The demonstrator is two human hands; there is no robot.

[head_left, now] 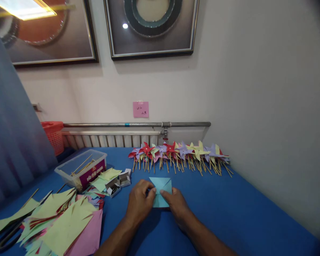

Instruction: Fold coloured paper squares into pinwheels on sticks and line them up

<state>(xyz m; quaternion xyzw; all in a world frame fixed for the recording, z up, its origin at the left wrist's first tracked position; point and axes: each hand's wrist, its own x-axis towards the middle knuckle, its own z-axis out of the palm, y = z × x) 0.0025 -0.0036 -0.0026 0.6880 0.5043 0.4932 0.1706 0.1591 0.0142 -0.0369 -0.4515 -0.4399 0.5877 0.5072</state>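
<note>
A light blue square of paper (162,201), with diagonal lines running in from its corners, is held just above the blue table in front of me. My left hand (142,198) pinches its left edge between thumb and fingers. On the right side, my right hand (176,203) grips the sheet with the thumb lying on top and the fingers hidden beneath. Left of my hands stand small open boxes (124,179), one with little dark items inside. Beside them lie pale green and yellow paper pieces (101,182).
Many paper pinwheels (185,151) on sticks lie in a row at the back. A clear plastic box (66,167) holds sticks. Stacked coloured paper (69,224) and black-handled scissors (8,236) occupy the left front. A red basket (53,137) stands behind, near a blue curtain (13,124).
</note>
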